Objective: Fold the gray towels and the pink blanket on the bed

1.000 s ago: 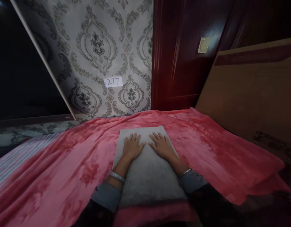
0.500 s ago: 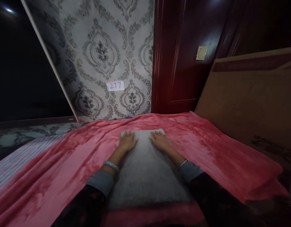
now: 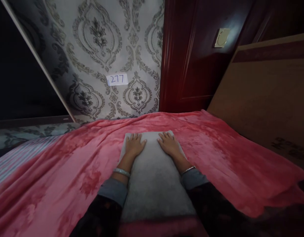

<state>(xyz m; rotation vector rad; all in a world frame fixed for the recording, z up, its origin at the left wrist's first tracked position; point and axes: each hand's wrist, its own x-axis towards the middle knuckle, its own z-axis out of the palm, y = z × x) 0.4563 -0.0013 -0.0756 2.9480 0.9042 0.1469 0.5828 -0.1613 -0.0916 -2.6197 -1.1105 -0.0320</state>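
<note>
A grey cloth (image 3: 156,177) lies flat in a long rectangle on a pink-red plush blanket (image 3: 75,168). Near the cloth's far left corner my left hand (image 3: 135,144) rests palm down, its fingers stretched out. My right hand (image 3: 169,144) lies flat by the far right corner, fingers spread. Both palms touch the cloth and hold nothing. Whether the cloth is folded in layers cannot be made out. The forearms cover parts of its two long sides.
Patterned wallpaper (image 3: 139,59) with a paper label (image 3: 117,79) reading 277 stands behind the blanket. A dark screen (image 3: 20,72) is at left, above a striped cloth (image 3: 23,156). A dark red wooden panel (image 3: 201,59) and a large cardboard box (image 3: 265,98) are at right.
The view has tilted down and come a little closer. Both hands still lie flat at the cloth's far end, now slightly nearer its inner area, and the cloth's far corners look more squared.
</note>
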